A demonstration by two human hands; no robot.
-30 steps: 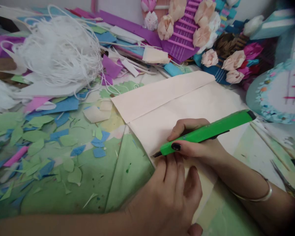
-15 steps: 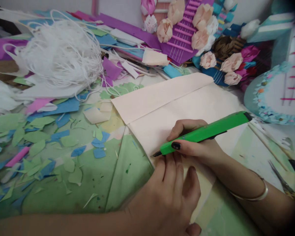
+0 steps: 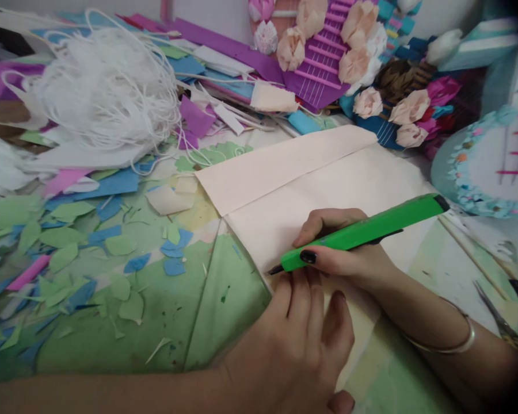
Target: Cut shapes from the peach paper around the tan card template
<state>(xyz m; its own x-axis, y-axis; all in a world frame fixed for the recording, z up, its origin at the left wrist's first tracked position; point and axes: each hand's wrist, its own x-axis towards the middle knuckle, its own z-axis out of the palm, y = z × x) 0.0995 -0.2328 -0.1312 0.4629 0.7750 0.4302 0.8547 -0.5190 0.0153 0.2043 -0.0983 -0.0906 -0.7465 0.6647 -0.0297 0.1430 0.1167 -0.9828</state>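
Observation:
My right hand (image 3: 349, 247) grips a slim green marker (image 3: 362, 231) with a dark tip, the thumb along its side. The tip rests near the left edge of a large pale cream paper sheet (image 3: 328, 178), which has a folded strip along its far side. My left hand (image 3: 302, 328) rests over the near part of the sheet, fingers close together beside the marker's tip and thumb apart. Its fingertips are partly hidden by the marker and my right hand.
Tangled white cord (image 3: 107, 92) lies at the back left. Green leaf-shaped paper pieces (image 3: 121, 244) and blue scraps cover the left side. Decorated paper guitars with flowers (image 3: 358, 66) stand behind. Scissors (image 3: 496, 313) and a thin stick (image 3: 475, 256) lie at the right.
The whole view has shifted very slightly. Both hands, the marker and the sheet keep nearly the same places relative to each other.

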